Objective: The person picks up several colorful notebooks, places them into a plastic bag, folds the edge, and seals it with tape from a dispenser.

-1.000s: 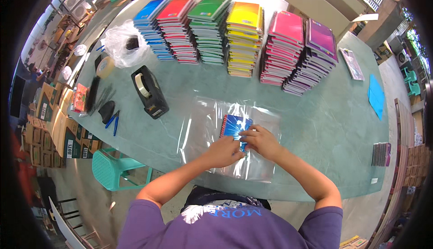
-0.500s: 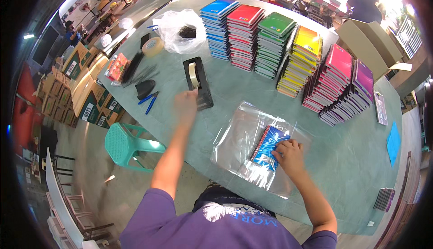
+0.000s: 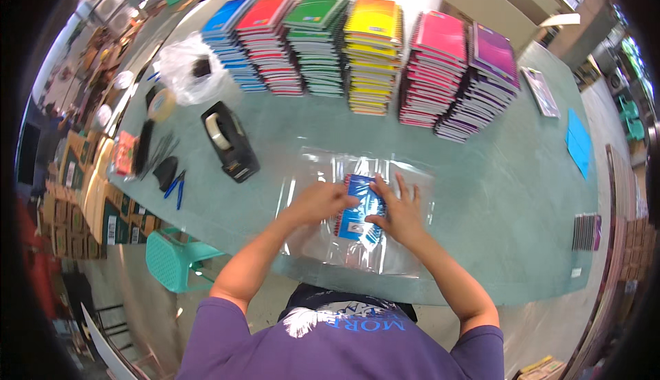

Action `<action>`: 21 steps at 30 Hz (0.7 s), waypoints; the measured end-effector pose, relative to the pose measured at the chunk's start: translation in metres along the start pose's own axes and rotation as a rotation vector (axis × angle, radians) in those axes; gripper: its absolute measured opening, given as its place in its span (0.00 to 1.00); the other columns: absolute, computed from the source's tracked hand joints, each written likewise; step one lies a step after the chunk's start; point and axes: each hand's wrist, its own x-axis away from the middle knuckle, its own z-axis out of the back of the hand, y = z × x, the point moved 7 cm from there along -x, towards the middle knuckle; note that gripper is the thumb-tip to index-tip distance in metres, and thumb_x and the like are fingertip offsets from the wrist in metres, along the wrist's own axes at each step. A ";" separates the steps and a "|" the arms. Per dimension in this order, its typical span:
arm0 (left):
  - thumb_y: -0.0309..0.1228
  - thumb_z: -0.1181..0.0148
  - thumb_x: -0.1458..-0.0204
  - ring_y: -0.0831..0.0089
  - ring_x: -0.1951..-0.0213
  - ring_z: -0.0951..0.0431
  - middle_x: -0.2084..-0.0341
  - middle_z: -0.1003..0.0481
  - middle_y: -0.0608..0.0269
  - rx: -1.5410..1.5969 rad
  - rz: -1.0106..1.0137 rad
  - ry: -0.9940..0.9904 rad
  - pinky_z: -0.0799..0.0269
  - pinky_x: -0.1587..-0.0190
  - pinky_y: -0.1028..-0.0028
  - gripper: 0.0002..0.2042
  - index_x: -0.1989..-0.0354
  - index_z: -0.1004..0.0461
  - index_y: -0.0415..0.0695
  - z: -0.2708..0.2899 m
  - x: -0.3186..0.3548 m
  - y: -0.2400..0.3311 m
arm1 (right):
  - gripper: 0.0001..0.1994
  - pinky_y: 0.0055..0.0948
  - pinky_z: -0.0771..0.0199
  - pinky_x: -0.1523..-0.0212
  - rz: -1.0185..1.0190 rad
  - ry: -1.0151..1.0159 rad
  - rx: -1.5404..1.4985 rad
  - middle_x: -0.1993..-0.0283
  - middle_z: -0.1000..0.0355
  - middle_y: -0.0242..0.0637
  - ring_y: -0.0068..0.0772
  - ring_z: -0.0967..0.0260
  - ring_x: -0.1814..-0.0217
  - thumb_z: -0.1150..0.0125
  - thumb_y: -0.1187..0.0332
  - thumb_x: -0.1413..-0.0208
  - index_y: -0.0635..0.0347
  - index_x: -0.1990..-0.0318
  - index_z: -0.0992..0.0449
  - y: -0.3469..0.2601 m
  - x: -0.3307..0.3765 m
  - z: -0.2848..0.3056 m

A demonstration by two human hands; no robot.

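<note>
A small blue spiral notebook (image 3: 356,227) lies wrapped in clear plastic on a larger stack of clear plastic sheets (image 3: 309,249) near the table's front edge. Over its red coil side comes my left hand (image 3: 322,201), fingers closed together, the tips touching the notebook's upper part; whatever they pinch is hidden. My right hand (image 3: 404,209) rests on the notebook's right edge with the fingers spread, pressing the plastic down. A black tape dispenser (image 3: 230,143) with a roll of tape stands to the left of the sheets.
Stacks of blue, red, green, yellow (image 3: 373,19), pink and purple notebooks line the far side. Blue-handled pliers (image 3: 177,189), a tape roll (image 3: 161,105) and a white plastic bag (image 3: 185,70) lie left. Right are a blue sheet (image 3: 578,143) and a small stack (image 3: 586,232). A green stool (image 3: 168,263) stands below.
My left hand has come from the tape dispenser to the notebook's coil side. My right hand has spread its fingers on the notebook. The view has turned, shifting the table's things left.
</note>
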 end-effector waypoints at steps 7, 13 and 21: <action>0.44 0.39 0.60 0.56 0.72 0.24 0.78 0.25 0.52 -0.354 -0.027 -0.020 0.29 0.67 0.62 0.18 0.71 0.24 0.40 -0.038 -0.039 0.041 | 0.47 0.63 0.67 0.38 -0.037 -0.005 -0.029 0.38 0.41 0.27 0.49 0.64 0.30 0.32 0.52 0.62 0.45 0.34 0.53 0.003 0.006 0.004; 0.53 0.32 0.69 0.61 0.65 0.24 0.68 0.26 0.53 0.115 0.309 0.249 0.30 0.64 0.66 0.35 0.58 0.29 0.36 -0.017 -0.005 -0.060 | 0.41 0.34 0.32 0.51 -0.281 0.414 -0.656 0.51 0.32 0.48 0.39 0.35 0.47 0.32 0.58 0.57 0.61 0.38 0.48 0.051 0.029 -0.007; 0.34 0.27 0.69 0.66 0.58 0.29 0.60 0.30 0.56 0.408 -0.001 0.387 0.32 0.60 0.72 0.39 0.45 0.41 0.41 0.002 0.045 0.008 | 0.34 0.26 0.28 0.60 -0.357 0.271 -1.099 0.56 0.31 0.38 0.28 0.31 0.58 0.30 0.77 0.63 0.60 0.45 0.40 0.000 0.048 0.025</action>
